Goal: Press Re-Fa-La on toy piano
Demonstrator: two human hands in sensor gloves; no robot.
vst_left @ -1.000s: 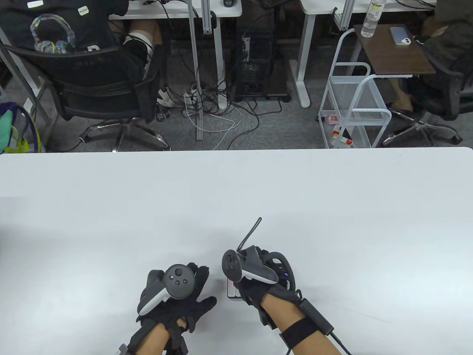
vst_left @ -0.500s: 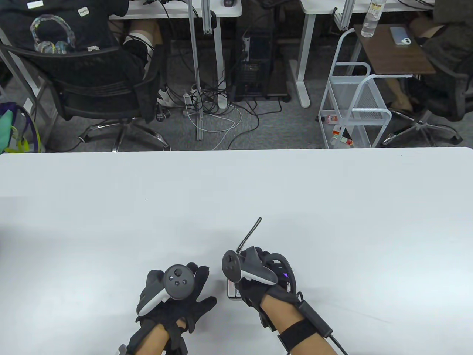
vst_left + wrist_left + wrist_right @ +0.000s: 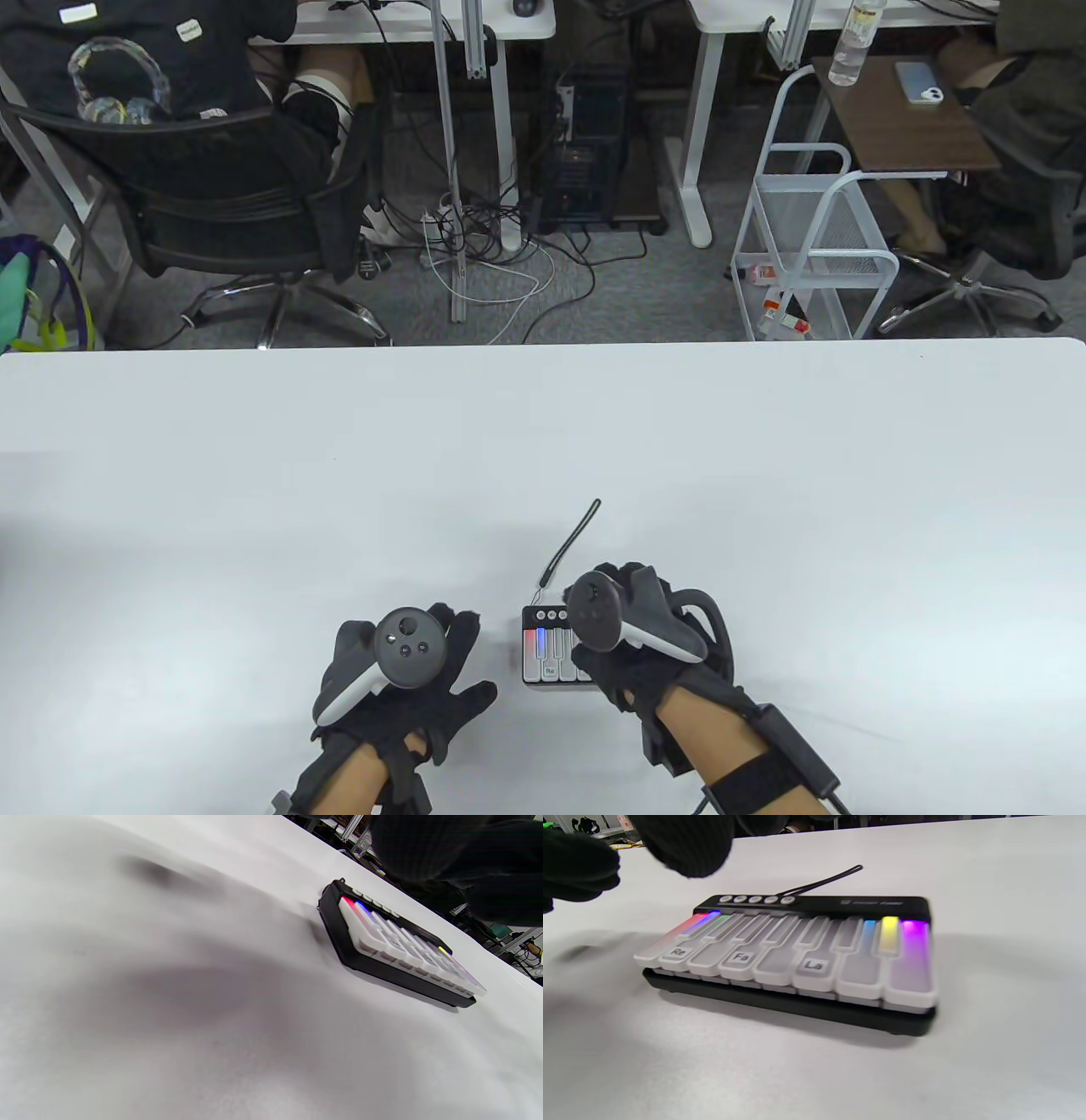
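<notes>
While hovering: right hand [image 3: 632, 645] above toy piano [image 3: 793, 955], fingers loose, holding nothing.
Left hand [image 3: 399, 679]: flat, spread, empty.
Risk: narrow keys, neighbour struck beside Re key [image 3: 678, 952].

Bright, even overhead light floods the white table [image 3: 543, 441], with only soft, faint shadows under the gloves. Straight lines bow slightly at the table view's edges. The left wrist view is tilted, with a broad blurred shadow across the foreground. In the right wrist view the toy piano [image 3: 797, 955] smears with motion blur, coloured key lights glowing.
</notes>
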